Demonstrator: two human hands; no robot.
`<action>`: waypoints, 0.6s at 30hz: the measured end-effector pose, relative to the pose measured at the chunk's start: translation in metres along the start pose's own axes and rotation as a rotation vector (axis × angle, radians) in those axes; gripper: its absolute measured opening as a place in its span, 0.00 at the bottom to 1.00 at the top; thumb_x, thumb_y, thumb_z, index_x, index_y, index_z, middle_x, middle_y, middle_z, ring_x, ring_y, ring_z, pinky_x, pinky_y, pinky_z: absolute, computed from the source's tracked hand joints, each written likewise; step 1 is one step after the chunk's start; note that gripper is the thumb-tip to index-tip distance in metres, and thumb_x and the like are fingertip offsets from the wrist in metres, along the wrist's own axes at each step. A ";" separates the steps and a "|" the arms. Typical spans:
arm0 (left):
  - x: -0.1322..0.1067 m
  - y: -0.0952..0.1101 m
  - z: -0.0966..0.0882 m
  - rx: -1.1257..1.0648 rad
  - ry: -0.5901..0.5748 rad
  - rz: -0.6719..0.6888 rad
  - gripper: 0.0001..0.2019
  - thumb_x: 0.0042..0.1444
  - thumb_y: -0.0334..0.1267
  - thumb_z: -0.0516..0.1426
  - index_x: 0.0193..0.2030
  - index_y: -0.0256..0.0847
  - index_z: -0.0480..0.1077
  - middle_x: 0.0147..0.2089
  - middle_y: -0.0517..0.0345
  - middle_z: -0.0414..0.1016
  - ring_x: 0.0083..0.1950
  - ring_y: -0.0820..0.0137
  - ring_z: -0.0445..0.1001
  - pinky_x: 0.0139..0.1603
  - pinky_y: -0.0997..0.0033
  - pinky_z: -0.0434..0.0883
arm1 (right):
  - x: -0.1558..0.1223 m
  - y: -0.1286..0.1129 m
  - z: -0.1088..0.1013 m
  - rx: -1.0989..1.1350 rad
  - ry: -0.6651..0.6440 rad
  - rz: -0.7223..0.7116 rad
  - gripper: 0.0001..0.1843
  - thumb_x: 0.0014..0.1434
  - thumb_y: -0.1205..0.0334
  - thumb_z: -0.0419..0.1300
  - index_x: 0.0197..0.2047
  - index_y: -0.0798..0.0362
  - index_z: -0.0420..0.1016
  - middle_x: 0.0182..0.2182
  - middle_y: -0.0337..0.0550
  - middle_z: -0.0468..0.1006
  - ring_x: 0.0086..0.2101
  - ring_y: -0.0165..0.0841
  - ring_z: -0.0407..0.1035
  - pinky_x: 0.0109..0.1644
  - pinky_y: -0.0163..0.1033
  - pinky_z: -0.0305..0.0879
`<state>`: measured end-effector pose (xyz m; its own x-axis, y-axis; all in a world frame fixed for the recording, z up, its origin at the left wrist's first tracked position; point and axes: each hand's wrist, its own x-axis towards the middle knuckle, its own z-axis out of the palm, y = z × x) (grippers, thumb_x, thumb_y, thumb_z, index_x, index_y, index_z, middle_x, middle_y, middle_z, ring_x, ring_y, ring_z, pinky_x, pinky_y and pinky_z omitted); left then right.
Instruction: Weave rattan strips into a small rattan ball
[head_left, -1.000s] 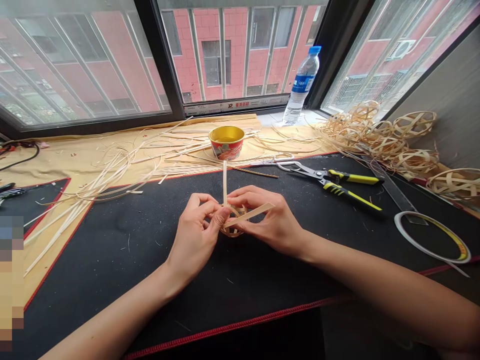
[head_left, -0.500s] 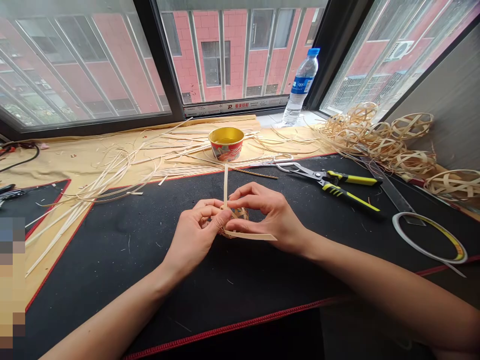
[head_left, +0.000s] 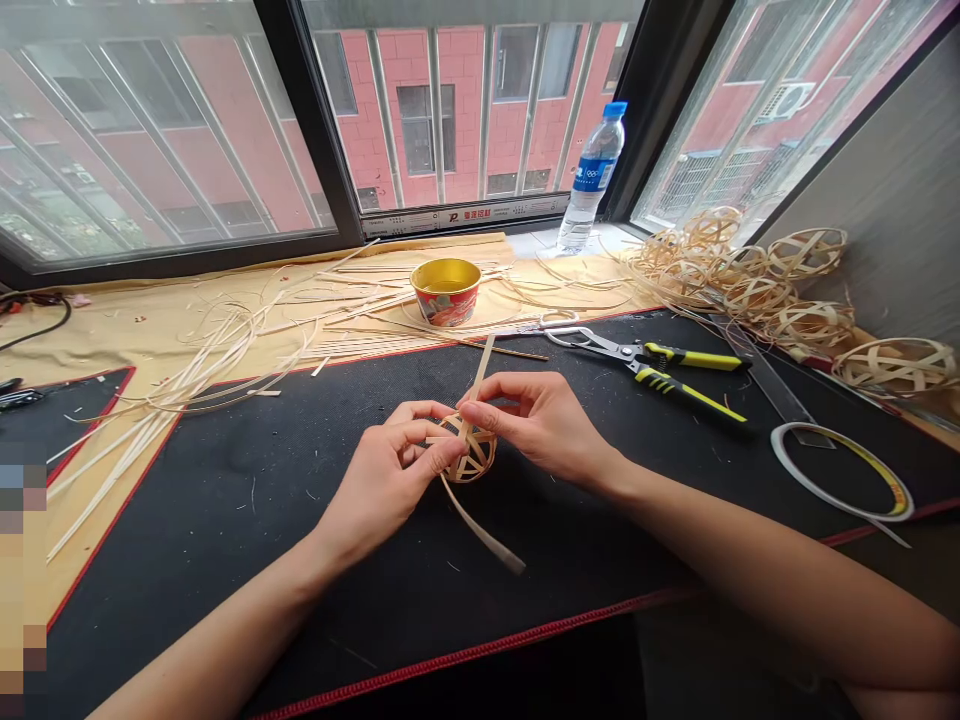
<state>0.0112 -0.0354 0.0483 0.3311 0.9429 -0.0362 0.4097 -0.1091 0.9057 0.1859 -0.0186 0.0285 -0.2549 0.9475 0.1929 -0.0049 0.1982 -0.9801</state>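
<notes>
woven ball is held in the grip of the left hand, while the right hand pinches a pale strip rising from it, over the black mat.

Soft daylight through windows; dim foreground

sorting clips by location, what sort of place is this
Probably a small handicraft workspace beside a window: loose pale strips lie at the left, openwork woven pieces are heaped at the right, and yellow-and-black pliers rest on a dark mat.
</notes>
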 end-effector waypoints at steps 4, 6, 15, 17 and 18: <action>0.002 0.004 -0.004 0.034 -0.029 -0.026 0.13 0.51 0.46 0.57 0.28 0.38 0.77 0.50 0.50 0.70 0.47 0.63 0.72 0.34 0.74 0.69 | 0.000 0.001 0.000 -0.007 0.025 0.005 0.16 0.49 0.50 0.65 0.31 0.56 0.79 0.32 0.44 0.80 0.34 0.33 0.73 0.40 0.37 0.71; 0.002 0.005 -0.005 0.039 -0.027 -0.023 0.13 0.52 0.45 0.57 0.27 0.38 0.77 0.50 0.50 0.70 0.47 0.62 0.72 0.35 0.73 0.70 | 0.001 0.000 0.000 -0.005 0.034 0.011 0.15 0.49 0.51 0.66 0.31 0.56 0.79 0.33 0.44 0.80 0.35 0.33 0.73 0.41 0.37 0.71; 0.002 0.005 -0.007 -0.048 -0.047 0.010 0.12 0.54 0.43 0.57 0.31 0.38 0.78 0.48 0.49 0.73 0.48 0.64 0.73 0.46 0.69 0.70 | 0.002 -0.001 -0.001 -0.018 0.058 0.030 0.13 0.48 0.53 0.66 0.30 0.56 0.80 0.32 0.44 0.81 0.35 0.33 0.74 0.42 0.37 0.71; 0.002 0.005 -0.007 -0.084 -0.047 -0.001 0.11 0.52 0.42 0.58 0.30 0.37 0.78 0.47 0.49 0.73 0.48 0.64 0.73 0.45 0.71 0.71 | 0.001 -0.001 -0.001 -0.013 0.052 0.034 0.13 0.48 0.53 0.67 0.30 0.56 0.80 0.32 0.44 0.81 0.35 0.33 0.74 0.41 0.37 0.71; 0.002 0.005 -0.008 -0.095 -0.050 -0.005 0.11 0.52 0.42 0.59 0.29 0.37 0.78 0.46 0.49 0.73 0.47 0.65 0.73 0.45 0.72 0.71 | 0.001 -0.001 -0.001 -0.012 0.050 0.037 0.13 0.48 0.53 0.67 0.30 0.55 0.80 0.32 0.44 0.81 0.34 0.33 0.74 0.41 0.37 0.71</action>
<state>0.0076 -0.0315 0.0560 0.3726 0.9261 -0.0595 0.3295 -0.0720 0.9414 0.1862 -0.0174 0.0302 -0.2058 0.9656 0.1592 0.0149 0.1658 -0.9861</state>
